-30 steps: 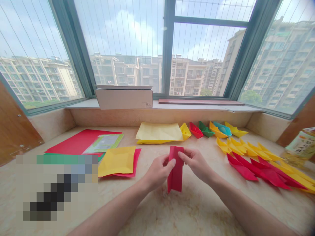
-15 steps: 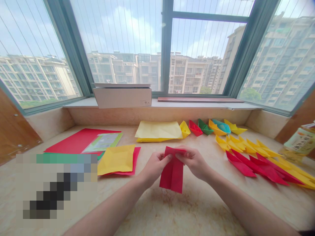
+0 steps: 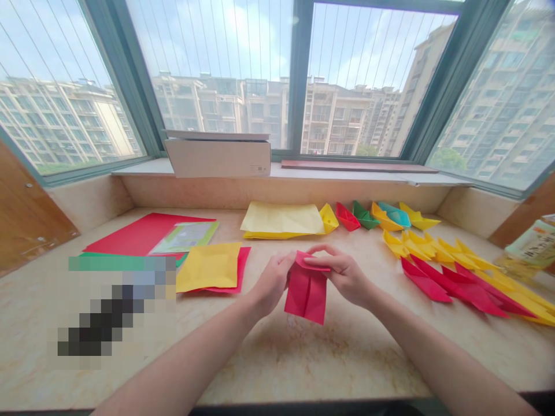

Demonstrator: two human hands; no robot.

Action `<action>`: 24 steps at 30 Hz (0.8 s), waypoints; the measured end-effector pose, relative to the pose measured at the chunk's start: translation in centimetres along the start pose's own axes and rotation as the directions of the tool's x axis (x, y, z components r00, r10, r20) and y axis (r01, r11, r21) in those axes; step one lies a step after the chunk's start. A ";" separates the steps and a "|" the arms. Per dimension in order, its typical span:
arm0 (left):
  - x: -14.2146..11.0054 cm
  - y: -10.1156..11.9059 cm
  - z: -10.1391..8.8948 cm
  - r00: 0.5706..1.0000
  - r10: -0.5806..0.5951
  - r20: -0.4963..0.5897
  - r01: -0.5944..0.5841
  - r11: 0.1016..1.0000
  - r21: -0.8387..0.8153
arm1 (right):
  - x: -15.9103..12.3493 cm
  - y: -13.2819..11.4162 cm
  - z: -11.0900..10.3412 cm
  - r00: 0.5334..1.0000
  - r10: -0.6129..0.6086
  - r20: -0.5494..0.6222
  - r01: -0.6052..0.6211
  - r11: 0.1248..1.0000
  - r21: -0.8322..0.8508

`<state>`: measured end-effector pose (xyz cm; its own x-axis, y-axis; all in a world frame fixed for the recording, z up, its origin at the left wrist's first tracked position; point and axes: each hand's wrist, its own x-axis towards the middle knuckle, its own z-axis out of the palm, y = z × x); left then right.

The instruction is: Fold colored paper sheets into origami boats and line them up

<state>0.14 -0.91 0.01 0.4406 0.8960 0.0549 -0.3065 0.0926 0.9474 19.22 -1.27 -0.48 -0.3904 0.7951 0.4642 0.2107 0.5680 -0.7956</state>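
A red sheet of folded paper [image 3: 306,296] is held up above the counter, with a crease running down its middle. My left hand [image 3: 276,283] grips its upper left edge, fingers partly behind it. On the other side my right hand [image 3: 340,271] pinches the upper right part, where the top edge is bent over toward me. To the left lies a yellow folded paper [image 3: 208,267] on top of red paper [image 3: 243,268]. Several red folded paper pieces [image 3: 472,289] rest to the right of my right hand.
At the back lie cream and yellow sheets [image 3: 281,218] beside a row of small paper boats [image 3: 364,215]. Yellow folded pieces [image 3: 437,249] spread rightward toward a bottle [image 3: 535,242]. Large red paper [image 3: 130,234] lies left; a white box [image 3: 219,157] stands on the sill.
The red paper has opened out wider from its narrow fold, and its top edge is now bent down toward me. Both hands stay on it, and the view has tilted downward.
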 end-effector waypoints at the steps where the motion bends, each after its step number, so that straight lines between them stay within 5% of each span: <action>1: 0.0 0.0 0.0 1.000 -0.006 0.010 0.006 1.000 -0.004 | 0.0 -0.1 -0.2 1.000 -0.008 0.008 0.009 1.000 -0.020; 7: 0.2 0.3 0.0 0.997 0.067 0.024 -0.068 0.996 0.062 | 0.0 -1.3 -1.1 0.991 0.005 0.137 -0.015 0.997 0.075; 17: 0.4 0.2 -0.2 0.995 0.102 0.019 -0.103 0.992 0.070 | 0.5 0.2 0.1 0.951 0.305 -0.047 -0.277 0.912 0.303; 24: 0.2 0.5 -0.2 0.998 0.034 -0.061 -0.022 0.983 0.183 | 0.6 0.7 -0.1 0.952 0.283 -0.116 -0.249 0.938 0.242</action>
<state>-0.05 -0.63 0.43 0.3778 0.9234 0.0677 -0.1565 -0.0083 0.9876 19.22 -0.32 -0.75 -0.2084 0.9423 0.2620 0.0784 0.2831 -0.9559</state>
